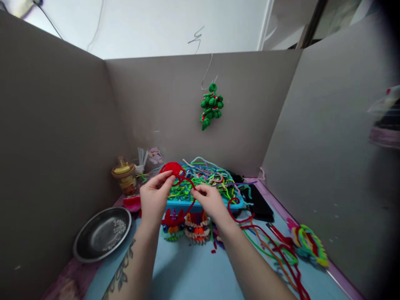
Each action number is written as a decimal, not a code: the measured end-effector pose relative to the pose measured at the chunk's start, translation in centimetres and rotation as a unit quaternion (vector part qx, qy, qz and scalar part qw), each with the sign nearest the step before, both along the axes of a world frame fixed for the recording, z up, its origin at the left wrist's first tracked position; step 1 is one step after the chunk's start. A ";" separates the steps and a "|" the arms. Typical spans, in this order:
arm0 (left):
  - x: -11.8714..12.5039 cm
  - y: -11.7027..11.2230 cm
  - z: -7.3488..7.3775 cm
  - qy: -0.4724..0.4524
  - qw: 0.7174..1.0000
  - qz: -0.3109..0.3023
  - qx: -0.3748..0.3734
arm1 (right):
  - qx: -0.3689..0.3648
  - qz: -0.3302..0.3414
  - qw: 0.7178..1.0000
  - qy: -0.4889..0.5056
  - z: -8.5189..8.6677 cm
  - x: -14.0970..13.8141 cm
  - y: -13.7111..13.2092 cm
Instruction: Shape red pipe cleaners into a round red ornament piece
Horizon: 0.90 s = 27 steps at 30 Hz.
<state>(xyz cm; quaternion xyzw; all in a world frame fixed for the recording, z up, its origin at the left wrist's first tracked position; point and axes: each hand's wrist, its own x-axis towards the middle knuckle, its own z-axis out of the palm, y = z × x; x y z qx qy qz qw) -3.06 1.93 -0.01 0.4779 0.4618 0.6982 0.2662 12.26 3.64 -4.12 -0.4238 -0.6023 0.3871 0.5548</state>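
Note:
In the head view my left hand pinches a red pipe cleaner close to a flat red coil of the same fuzzy material. My right hand is closed on the strand a little to the right, and its loose end hangs down below the fingers. Just behind both hands stands a blue tray heaped with many-coloured pipe cleaners. Below them, on the light blue table, sit two small fuzzy figures, one red and blue, the other orange and cream.
A metal bowl with small pale bits lies left, near a brown cup. Loose red strands, a black flat object and a colourful fuzzy piece lie right. Grey panels enclose three sides; a green ornament hangs at the back.

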 end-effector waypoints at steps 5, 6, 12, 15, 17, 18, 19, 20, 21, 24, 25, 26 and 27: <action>0.2 0.2 -0.3 0.009 0.999 -0.026 -0.026 | -0.012 -0.048 0.990 0.131 0.8 0.3 -0.4; 0.4 0.2 -0.3 0.014 0.999 -0.032 -0.032 | -0.004 -0.065 0.983 0.174 1.1 0.4 -0.6; 2.2 -0.1 -0.6 -0.001 0.993 -0.093 -0.078 | 0.073 -0.123 0.951 0.273 2.2 0.7 -1.4; 2.8 0.0 -0.9 -0.019 0.990 -0.112 -0.087 | 0.097 -0.133 0.946 0.278 2.5 0.7 -1.8; 3.1 0.0 -1.0 -0.024 0.989 -0.114 -0.095 | 0.115 -0.145 0.946 0.266 2.7 0.8 -2.1; 3.1 0.0 -1.0 -0.025 0.988 -0.114 -0.099 | 0.127 -0.154 0.948 0.249 2.8 0.8 -2.3; 3.1 0.0 -1.0 -0.026 0.988 -0.113 -0.101 | 0.143 -0.165 0.950 0.225 2.9 1.0 -2.5; 3.1 0.0 -1.0 -0.025 0.988 -0.111 -0.101 | 0.165 -0.181 0.950 0.193 2.9 1.2 -2.6; 3.1 -0.1 -1.0 -0.024 0.989 -0.106 -0.097 | 0.193 -0.200 0.948 0.156 3.0 1.4 -2.8; 3.0 -0.2 -1.0 -0.017 0.993 -0.084 -0.080 | 0.282 -0.252 0.924 0.046 3.0 2.0 -3.0; 3.0 -0.2 -1.0 -0.014 0.994 -0.078 -0.076 | 0.303 -0.261 0.916 0.021 3.0 2.2 -3.0; 3.0 -0.2 -1.0 -0.012 0.995 -0.075 -0.071 | 0.316 -0.263 0.912 0.003 3.0 2.2 -3.1; 3.1 -0.2 -1.0 -0.011 0.995 -0.074 -0.068 | 0.321 -0.261 0.910 -0.006 3.0 2.2 -3.1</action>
